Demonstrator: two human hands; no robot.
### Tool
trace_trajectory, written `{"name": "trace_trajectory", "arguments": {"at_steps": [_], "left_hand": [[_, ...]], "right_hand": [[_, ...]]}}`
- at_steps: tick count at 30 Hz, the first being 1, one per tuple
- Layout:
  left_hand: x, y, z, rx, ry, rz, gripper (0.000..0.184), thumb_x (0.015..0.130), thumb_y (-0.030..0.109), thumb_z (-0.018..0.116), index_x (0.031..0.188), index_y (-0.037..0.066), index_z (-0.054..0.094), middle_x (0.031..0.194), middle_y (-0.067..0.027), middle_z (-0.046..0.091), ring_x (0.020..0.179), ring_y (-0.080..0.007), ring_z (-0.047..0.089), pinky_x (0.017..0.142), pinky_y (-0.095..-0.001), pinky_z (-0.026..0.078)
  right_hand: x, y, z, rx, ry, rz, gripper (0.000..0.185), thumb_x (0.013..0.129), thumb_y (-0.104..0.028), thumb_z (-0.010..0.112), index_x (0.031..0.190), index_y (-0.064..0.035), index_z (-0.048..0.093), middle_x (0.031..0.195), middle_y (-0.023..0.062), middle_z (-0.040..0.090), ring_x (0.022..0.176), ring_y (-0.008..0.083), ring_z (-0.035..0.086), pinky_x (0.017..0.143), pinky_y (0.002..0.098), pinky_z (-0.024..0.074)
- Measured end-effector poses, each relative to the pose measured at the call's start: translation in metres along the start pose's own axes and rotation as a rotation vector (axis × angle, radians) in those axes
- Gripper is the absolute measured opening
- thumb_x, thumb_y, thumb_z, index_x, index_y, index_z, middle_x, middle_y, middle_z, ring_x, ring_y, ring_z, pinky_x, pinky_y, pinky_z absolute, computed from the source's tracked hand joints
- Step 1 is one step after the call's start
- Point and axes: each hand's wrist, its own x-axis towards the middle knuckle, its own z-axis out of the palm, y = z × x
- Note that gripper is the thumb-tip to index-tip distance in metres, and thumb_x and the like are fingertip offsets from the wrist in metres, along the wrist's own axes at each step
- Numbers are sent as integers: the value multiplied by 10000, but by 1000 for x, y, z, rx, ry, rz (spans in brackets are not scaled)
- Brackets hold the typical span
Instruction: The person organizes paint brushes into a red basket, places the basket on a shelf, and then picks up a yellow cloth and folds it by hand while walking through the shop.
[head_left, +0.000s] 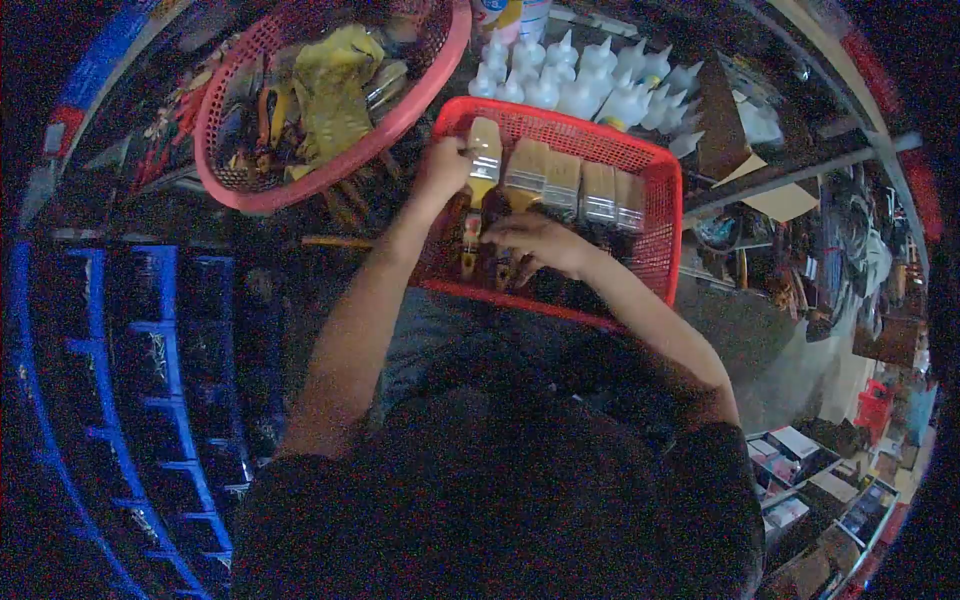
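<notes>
A red plastic basket (668, 185) in front of me holds several paintbrushes with pale bristles and dark handles. My left hand (447, 170) is closed on the leftmost paintbrush (484, 150), gripping it near its bristles and metal band. That brush lies along the basket's left side with its bristles pointing away from me. Over the handles, my right hand (545, 243) reaches in from the right with its fingers apart, close to a handle bearing a small label (471, 232). Beside it lie more paintbrushes (562, 175) in a row. The right fingertips are partly in shadow.
A pink round basket (440, 95) at the upper left holds yellowish gloves (340, 95) and hand tools. White nozzle-tipped bottles (580, 95) stand behind the red basket. Blue shelving (175, 350) rises at the left. Cardboard (775, 190) and clutter lie at the right.
</notes>
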Motion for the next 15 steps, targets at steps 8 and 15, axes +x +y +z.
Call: {"name": "trace_trajectory", "arguments": {"at_steps": [8,15], "left_hand": [[1,9,0,47,224,177,224,691,173,539,764,-39,551,708,-206,544,673,-308,545,578,-356,412],[3,35,24,-264,-174,-5,307,688,253,569,813,-27,554,670,-121,570,629,-205,545,563,-315,416]], "right_hand": [[1,-6,2,-132,105,-78,323,752,-314,486,963,-70,497,772,44,505,631,136,511,479,256,473],[-26,-33,-10,-156,363,-28,352,745,-380,480,840,-41,506,589,27,487,413,88,438,377,208,396]]}}
